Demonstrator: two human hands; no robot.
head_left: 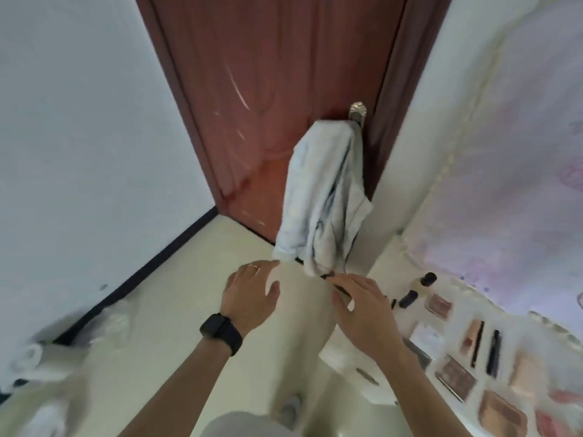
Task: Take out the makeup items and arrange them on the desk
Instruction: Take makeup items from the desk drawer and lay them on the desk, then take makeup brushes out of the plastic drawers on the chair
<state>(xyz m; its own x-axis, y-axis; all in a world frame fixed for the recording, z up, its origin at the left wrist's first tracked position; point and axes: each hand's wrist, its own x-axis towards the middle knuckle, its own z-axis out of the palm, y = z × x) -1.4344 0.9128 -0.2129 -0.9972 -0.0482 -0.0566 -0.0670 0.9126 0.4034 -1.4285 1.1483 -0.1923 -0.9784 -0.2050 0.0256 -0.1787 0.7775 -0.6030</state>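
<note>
Noting left hand [252, 294] and right hand [362, 307] loose-fingered, apart, empty at frame centre, I record the makeup items [456, 372] on the desk [517, 323] at lower right, pencils [493, 356] running top-to-bottom, nearest the right hand.

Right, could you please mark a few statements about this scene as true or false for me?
1. A cloth hangs from the door's handle. True.
2. The left hand grips the cloth. False: its fingers are straight and hold nothing.
3. A black watch sits on the left wrist. True.
4. The makeup lies on the floor at the left. False: it is laid out on the desk at the right.
5. The door is white. False: it is reddish-brown.
</note>
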